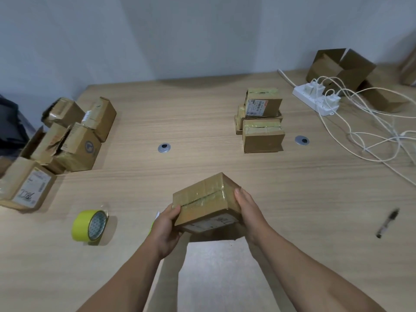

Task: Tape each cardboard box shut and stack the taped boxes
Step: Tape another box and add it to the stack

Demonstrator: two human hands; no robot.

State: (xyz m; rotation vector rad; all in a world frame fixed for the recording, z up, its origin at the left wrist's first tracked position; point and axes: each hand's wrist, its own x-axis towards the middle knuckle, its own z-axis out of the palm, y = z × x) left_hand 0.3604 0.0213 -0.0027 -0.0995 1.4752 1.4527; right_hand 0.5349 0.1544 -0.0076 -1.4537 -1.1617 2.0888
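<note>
Taped cardboard box (206, 202) sits low in the frame's centre, above the table (202, 113); my left hand (165, 228) and right hand (248, 212) grip its ends, fingers curled round.

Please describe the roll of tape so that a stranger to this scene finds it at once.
On the wooden table, find the taped box held up near the front edge. Left of the left hand, the tape roll stands on its edge. It is a bright yellow-green ring, while the boxes behind it are brown.
</note>
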